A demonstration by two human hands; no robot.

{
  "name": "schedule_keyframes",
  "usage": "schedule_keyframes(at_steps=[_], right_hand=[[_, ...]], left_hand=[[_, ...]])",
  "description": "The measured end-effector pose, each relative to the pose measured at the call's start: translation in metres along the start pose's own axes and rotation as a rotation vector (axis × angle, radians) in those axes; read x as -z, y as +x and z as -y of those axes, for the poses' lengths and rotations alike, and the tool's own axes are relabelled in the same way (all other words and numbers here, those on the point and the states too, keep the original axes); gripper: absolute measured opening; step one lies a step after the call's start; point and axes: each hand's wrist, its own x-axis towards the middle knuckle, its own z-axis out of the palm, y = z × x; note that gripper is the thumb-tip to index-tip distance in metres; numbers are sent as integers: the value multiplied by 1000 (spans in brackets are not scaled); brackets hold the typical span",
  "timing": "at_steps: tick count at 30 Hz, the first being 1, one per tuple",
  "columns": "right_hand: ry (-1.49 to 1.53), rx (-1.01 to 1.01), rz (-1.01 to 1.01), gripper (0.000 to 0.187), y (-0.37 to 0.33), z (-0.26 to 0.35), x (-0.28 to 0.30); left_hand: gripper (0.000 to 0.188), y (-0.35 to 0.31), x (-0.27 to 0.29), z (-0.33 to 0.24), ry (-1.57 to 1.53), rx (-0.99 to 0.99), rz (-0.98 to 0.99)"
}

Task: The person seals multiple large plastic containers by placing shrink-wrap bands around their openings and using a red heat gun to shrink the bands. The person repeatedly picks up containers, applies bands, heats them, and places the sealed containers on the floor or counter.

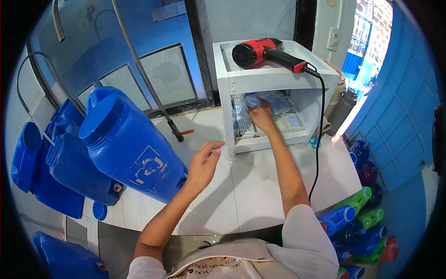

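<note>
My right hand (261,114) reaches into the lower opening of a white wooden shelf box (227,100). Its fingers are closed on a crumpled, see-through bluish plastic bag (279,103). White baskets (282,123) with pale packets stand under and beside that bag. Over the white counter (253,186), my left hand (205,163) hovers just left of the box, holding nothing, with its fingers loosely bent and apart. A red and black heat gun (260,52) lies on top of the box.
Large blue water containers (134,149) crowd the left, near a hose with a valve (174,130). The heat gun's black cord (322,121) hangs down the box's right side. A grey tumbler (343,111) stands behind it. Several coloured jugs (337,221) sit at the lower right, below the counter's edge.
</note>
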Motion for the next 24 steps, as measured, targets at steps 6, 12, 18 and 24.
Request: schedule_keyframes(at_steps=[6, 12, 18, 24], right_hand=[[607, -62, -93, 28, -123, 89, 49], [1538, -406, -232, 28, -179, 131, 59], [1506, -170, -306, 24, -146, 210, 65], [1317, 240, -376, 23, -129, 277, 75]], left_hand=[[28, 45, -32, 5, -32, 204, -46], [15, 16, -35, -20, -37, -23, -48], [15, -22, 24, -68, 39, -114, -146], [11, -51, 89, -104, -58, -272, -390]])
